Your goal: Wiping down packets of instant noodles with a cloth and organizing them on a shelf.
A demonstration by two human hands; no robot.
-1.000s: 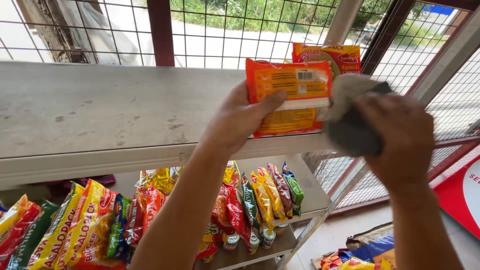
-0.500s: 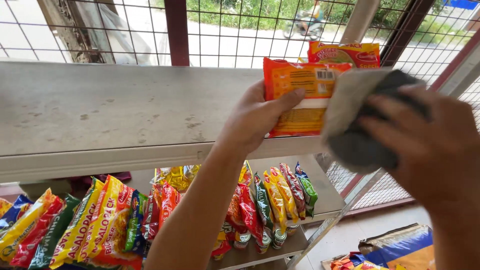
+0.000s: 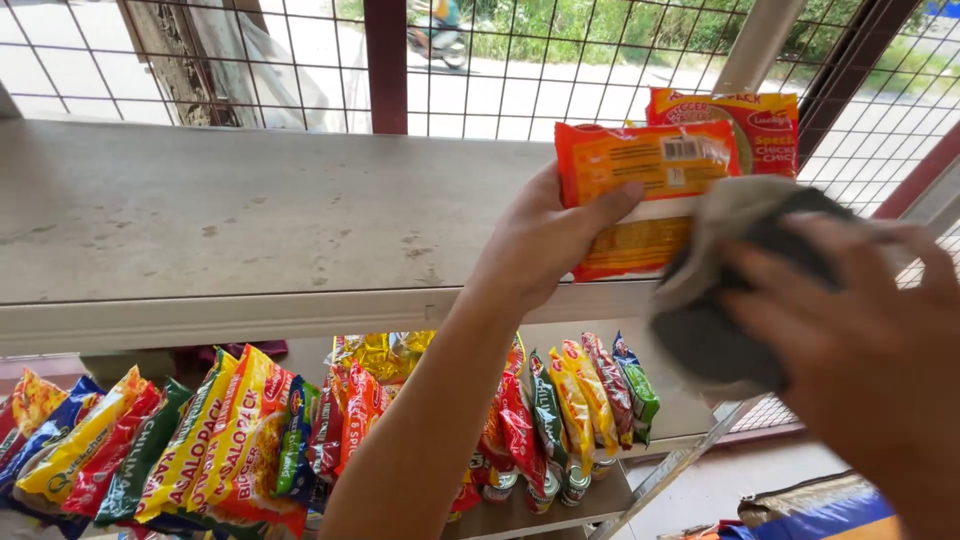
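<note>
An orange noodle packet [image 3: 640, 190] is held upright above a worn white shelf [image 3: 250, 230], the left hand [image 3: 545, 240] gripping its lower edge, thumb across the front. Just beside it, the right hand [image 3: 860, 350] clutches a grey cloth [image 3: 720, 300]. Another packet [image 3: 735, 120] stands behind; more snack packs [image 3: 230, 440] line the lower shelf.

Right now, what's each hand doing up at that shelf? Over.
Left hand grips orange packet. Right hand holds grey cloth beside it. Second packet behind, on shelf.

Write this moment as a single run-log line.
left hand: holds orange packet | right hand: holds grey cloth | shelf: below
</note>
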